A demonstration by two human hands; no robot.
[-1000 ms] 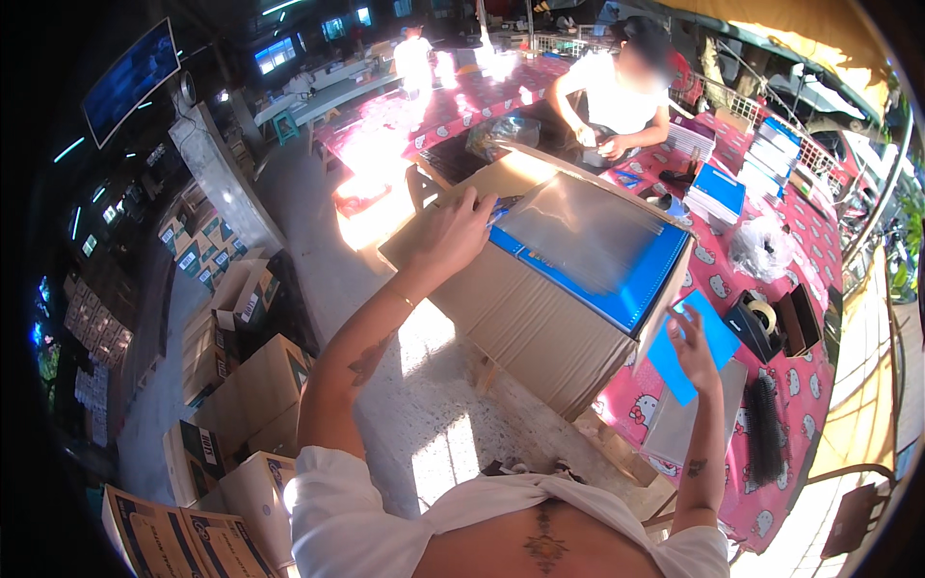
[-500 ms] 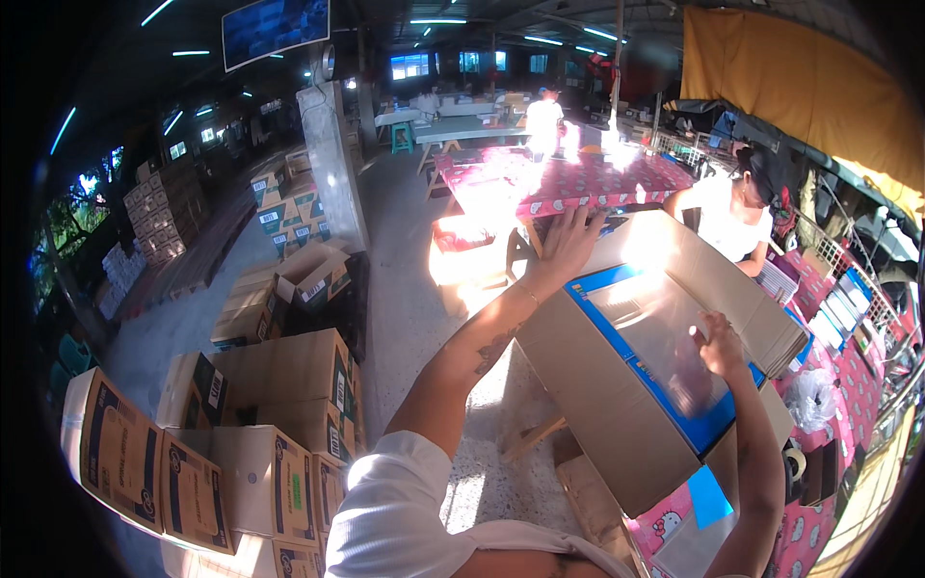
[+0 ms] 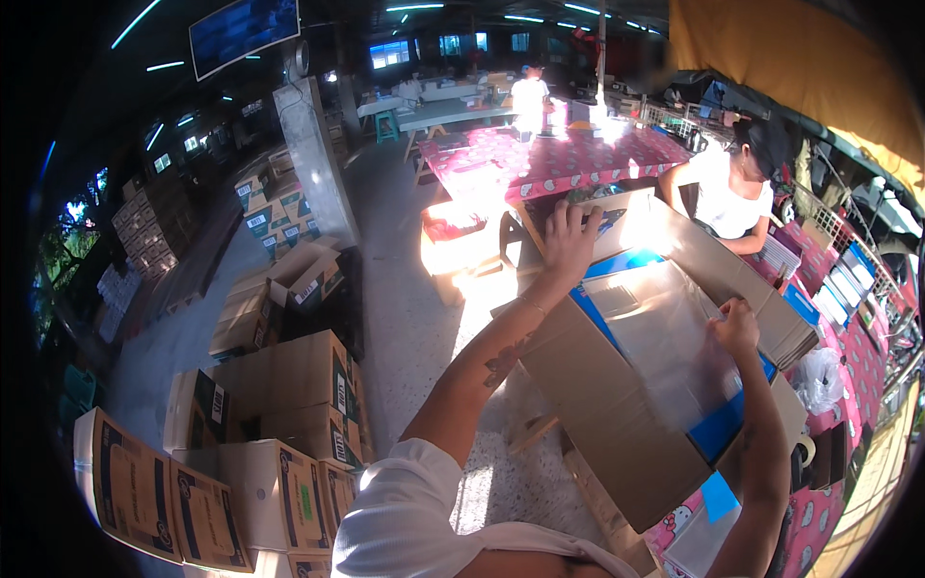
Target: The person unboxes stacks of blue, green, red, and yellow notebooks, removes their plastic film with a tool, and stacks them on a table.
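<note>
An open cardboard box (image 3: 617, 424) with its flaps folded out stands in front of me. Blue pieces (image 3: 718, 429) show inside it, partly under a clear plastic sheet (image 3: 655, 323). My right hand (image 3: 737, 328) is closed, pinching the sheet's edge at the box's right side. At the far left corner of the box is my left hand (image 3: 570, 239), its fingers bent and apart near a flap. Whether it touches the flap I cannot tell.
Printed cartons (image 3: 289, 385) are stacked on the left. A co-worker (image 3: 727, 197) is beside the box at the right. Ahead stands a pink-covered table (image 3: 568, 164). A tape roll (image 3: 806, 453) and crumpled clear plastic (image 3: 819, 380) lie at the right.
My right hand has closed on the plastic sheet, which now spreads further over the box opening. My left hand has shifted slightly, its fingers more bent. The view has turned a little.
</note>
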